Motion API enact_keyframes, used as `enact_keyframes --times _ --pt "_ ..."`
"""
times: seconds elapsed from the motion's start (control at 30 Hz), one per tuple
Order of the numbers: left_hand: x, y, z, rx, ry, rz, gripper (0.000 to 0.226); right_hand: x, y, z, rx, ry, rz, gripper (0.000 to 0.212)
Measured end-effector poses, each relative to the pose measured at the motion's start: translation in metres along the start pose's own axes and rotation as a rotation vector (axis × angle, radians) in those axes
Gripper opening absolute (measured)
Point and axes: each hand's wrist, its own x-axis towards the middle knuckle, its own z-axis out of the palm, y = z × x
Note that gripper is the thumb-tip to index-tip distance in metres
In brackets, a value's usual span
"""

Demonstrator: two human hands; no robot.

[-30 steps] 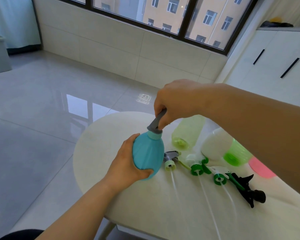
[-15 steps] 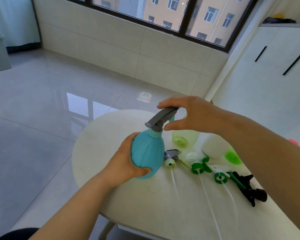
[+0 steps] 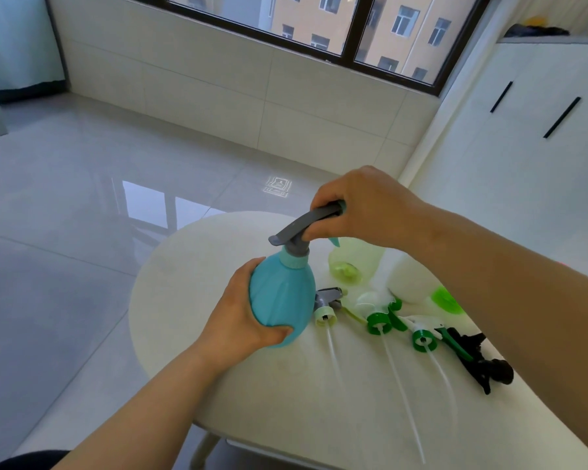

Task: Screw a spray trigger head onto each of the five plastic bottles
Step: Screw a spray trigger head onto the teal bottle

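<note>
A round teal bottle [image 3: 286, 293] stands tilted on the white table [image 3: 218, 351], and my left hand [image 3: 241, 320] wraps its left side and base. A grey trigger head [image 3: 299, 232] sits on its neck with a teal collar; my right hand [image 3: 364, 208] is closed around the top of that head. Behind lie a pale yellow-green bottle [image 3: 350, 262], a white bottle [image 3: 411, 283] and a green bottle [image 3: 445, 300], partly hidden by my right arm. Loose trigger heads with long tubes lie on the table: a grey one [image 3: 326, 300], two green-collared ones [image 3: 381, 322] [image 3: 423, 339] and a black one [image 3: 482, 364].
The table's left edge curves close to my left forearm, with glossy tiled floor [image 3: 82, 232] beyond. A white cabinet [image 3: 540, 130] stands to the right. A window and low tiled wall run along the back.
My right hand let go of the grey head, opened beside it, and has closed on its top again. The head has turned on the bottle; my left hand stays on the bottle.
</note>
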Motion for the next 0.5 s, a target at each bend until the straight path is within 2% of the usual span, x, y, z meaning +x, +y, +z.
enact_keyframes --times 0.1,0.17,0.23,0.3,0.33,0.37,0.4,0.5 --pt "0.000 -0.001 0.001 0.016 0.002 0.012 0.086 -0.004 -0.001 0.003 0.017 0.034 0.015 0.028" --pt "0.000 -0.001 0.004 0.019 0.034 -0.004 0.086 -0.009 0.002 0.011 0.058 0.115 0.039 0.033" --pt "0.000 -0.001 0.006 0.026 0.056 -0.010 0.088 -0.023 0.001 0.030 0.176 0.368 0.059 0.038" --pt "0.001 -0.002 0.007 0.048 0.061 -0.003 0.093 -0.041 -0.007 0.056 0.450 0.678 0.129 0.023" --pt "0.000 -0.002 0.007 0.059 0.058 0.001 0.096 -0.048 -0.011 0.069 0.557 0.744 0.188 0.020" --pt "0.000 -0.002 0.006 0.066 0.047 0.002 0.099 -0.051 -0.015 0.082 0.642 0.734 0.253 0.020" --pt "0.000 -0.002 0.005 0.072 0.031 -0.001 0.101 -0.051 -0.016 0.094 0.709 0.653 0.321 0.020" --pt "-0.002 -0.002 0.004 0.073 -0.006 -0.015 0.104 -0.037 -0.018 0.110 0.786 0.394 0.443 0.046"
